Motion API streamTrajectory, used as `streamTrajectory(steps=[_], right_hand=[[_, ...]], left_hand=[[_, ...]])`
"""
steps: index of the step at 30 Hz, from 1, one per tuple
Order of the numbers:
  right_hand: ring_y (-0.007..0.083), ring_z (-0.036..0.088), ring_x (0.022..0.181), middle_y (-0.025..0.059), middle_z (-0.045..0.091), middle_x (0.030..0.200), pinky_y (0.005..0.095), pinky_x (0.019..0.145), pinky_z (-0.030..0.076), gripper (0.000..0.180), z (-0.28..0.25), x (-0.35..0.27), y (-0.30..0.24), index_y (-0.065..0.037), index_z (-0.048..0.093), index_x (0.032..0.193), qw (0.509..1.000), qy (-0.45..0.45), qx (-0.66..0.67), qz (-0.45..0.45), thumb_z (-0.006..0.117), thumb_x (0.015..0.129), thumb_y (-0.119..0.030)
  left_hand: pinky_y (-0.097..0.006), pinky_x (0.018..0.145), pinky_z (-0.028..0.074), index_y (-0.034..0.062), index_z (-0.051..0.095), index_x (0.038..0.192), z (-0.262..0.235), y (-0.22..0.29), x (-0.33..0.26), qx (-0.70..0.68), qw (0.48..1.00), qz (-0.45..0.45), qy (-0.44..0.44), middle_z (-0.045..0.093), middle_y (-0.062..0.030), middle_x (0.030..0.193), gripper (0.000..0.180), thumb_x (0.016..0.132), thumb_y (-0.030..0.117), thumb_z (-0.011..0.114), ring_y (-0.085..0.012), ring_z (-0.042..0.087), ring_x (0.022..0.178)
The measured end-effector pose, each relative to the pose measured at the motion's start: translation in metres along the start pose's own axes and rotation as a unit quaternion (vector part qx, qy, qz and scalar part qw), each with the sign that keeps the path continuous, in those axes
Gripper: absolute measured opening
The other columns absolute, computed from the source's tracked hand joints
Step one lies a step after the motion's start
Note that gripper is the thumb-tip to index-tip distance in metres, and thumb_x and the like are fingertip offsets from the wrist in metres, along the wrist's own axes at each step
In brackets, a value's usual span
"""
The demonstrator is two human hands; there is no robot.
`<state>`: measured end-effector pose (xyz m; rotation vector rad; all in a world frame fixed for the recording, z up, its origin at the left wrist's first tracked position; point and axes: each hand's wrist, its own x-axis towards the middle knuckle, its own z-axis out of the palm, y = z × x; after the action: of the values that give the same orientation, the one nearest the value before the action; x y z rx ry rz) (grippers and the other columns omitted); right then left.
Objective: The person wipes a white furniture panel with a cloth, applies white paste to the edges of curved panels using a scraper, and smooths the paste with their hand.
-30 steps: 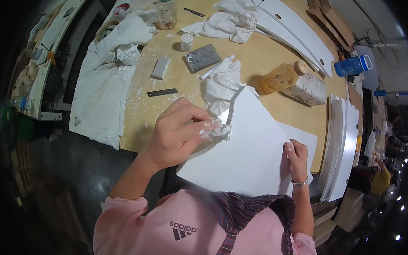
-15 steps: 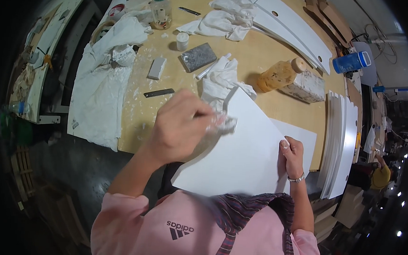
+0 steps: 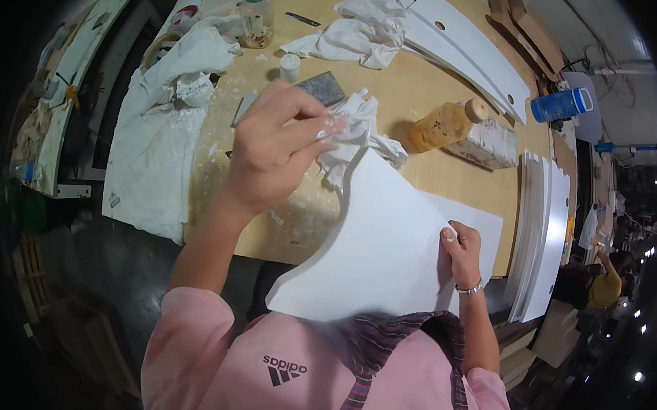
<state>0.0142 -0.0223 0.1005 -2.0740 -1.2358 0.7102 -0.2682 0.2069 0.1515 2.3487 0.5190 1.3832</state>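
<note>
Head view shows right hand grasping flat white curve-edged board, best kept steady; whether left hand near crumpled white cloth grips anything, I cannot tell

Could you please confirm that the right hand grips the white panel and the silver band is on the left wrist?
Not quite: the head view shows the silver band on the right wrist. The right hand does grip the white panel.
</note>
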Motion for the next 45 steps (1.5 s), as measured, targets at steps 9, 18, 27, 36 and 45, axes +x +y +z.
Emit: streamTrajectory(steps=[9, 18, 27, 36, 45], right_hand=[[0.0132, 0.027, 0.047, 0.0058, 0.027, 0.05, 0.032, 0.044, 0.024, 0.048, 0.001, -0.001, -0.006, 0.0, 0.05, 0.063, 1.0, 0.012, -0.026, -0.011, 0.065, 0.081, -0.043], [0.0135, 0.027, 0.046, 0.0056, 0.026, 0.049, 0.0321, 0.044, 0.024, 0.05, -0.003, -0.007, -0.001, 0.0, 0.05, 0.063, 0.998, 0.038, -0.041, -0.002, 0.064, 0.081, -0.045], [0.0146, 0.026, 0.046, 0.0071, 0.026, 0.049, 0.0331, 0.045, 0.025, 0.049, -0.002, -0.005, -0.008, 0.001, 0.05, 0.063, 0.997, 0.032, -0.063, -0.01, 0.064, 0.083, -0.042], [0.0175, 0.029, 0.047, 0.0084, 0.029, 0.051, 0.0348, 0.046, 0.027, 0.053, -0.004, 0.002, -0.001, 0.001, 0.049, 0.064, 0.997, -0.007, -0.07, 0.011, 0.062, 0.084, -0.047], [0.0251, 0.04, 0.049, 0.0141, 0.042, 0.051, 0.0394, 0.051, 0.033, 0.055, -0.035, 0.068, 0.067, 0.002, 0.054, 0.063, 0.984, 0.043, -0.167, 0.032, 0.059, 0.084, -0.049]], left_hand=[[-0.034, 0.062, 0.044, 0.0008, 0.071, 0.089, 0.009, -0.008, 0.01, -0.034, 0.999, -0.021, -0.015, 0.059, -0.0081, 0.081, 0.028, 0.062, -0.007, 0.072, -0.0237, 0.054, 0.072], [-0.037, 0.062, 0.044, 0.0033, 0.074, 0.086, -0.027, 0.037, -0.043, -0.137, 0.974, -0.072, -0.164, 0.06, -0.0093, 0.082, 0.031, 0.057, -0.006, 0.073, -0.0266, 0.055, 0.071], [-0.034, 0.059, 0.044, -0.0006, 0.067, 0.08, -0.041, 0.039, -0.051, -0.149, 0.965, -0.036, -0.211, 0.058, -0.0088, 0.076, 0.018, 0.063, -0.004, 0.072, -0.0257, 0.054, 0.07], [-0.034, 0.062, 0.043, 0.0025, 0.07, 0.082, -0.05, 0.038, -0.059, -0.148, 0.965, -0.074, -0.202, 0.057, -0.0081, 0.076, 0.021, 0.061, -0.003, 0.073, -0.0266, 0.055, 0.072], [-0.031, 0.068, 0.048, -0.0034, 0.068, 0.088, -0.062, 0.054, -0.097, -0.094, 0.915, -0.367, -0.138, 0.064, -0.0118, 0.087, 0.018, 0.071, -0.01, 0.067, -0.0206, 0.061, 0.076]])
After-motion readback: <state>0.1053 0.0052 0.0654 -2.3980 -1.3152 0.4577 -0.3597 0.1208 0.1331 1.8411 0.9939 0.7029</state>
